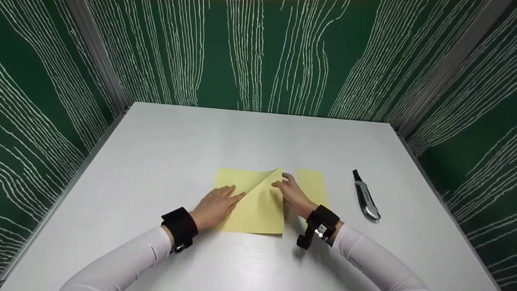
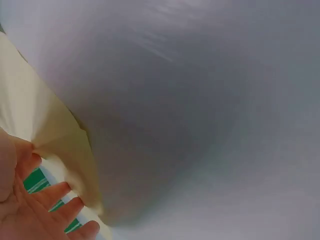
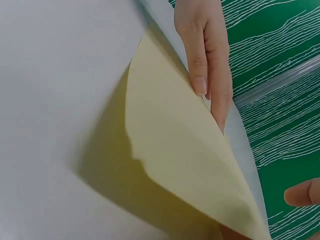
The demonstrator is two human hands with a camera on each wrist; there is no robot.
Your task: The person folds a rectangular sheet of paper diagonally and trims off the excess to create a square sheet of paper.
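Observation:
A yellow sheet of paper [image 1: 258, 214] lies before me in the head view, with one layer lifted so that a slanting edge runs up to its far right corner. My left hand [image 1: 216, 206] rests on its left part, fingers extended and the thumb at the slanting edge. At the right edge is my right hand [image 1: 293, 194]. In the right wrist view its thumb [image 3: 304, 192] stands apart from the raised paper [image 3: 170, 130], while a finger shows beneath it. Bent paper [image 2: 65, 135] passes by my left fingers [image 2: 62, 200] in the left wrist view.
A second yellow piece of paper [image 1: 311, 184] lies to the right, partly behind my right hand. Farther right is a grey utility knife [image 1: 366, 200] with a dark tip. The white table [image 1: 258, 137] ends at green walls [image 1: 278, 52] with white wavy lines.

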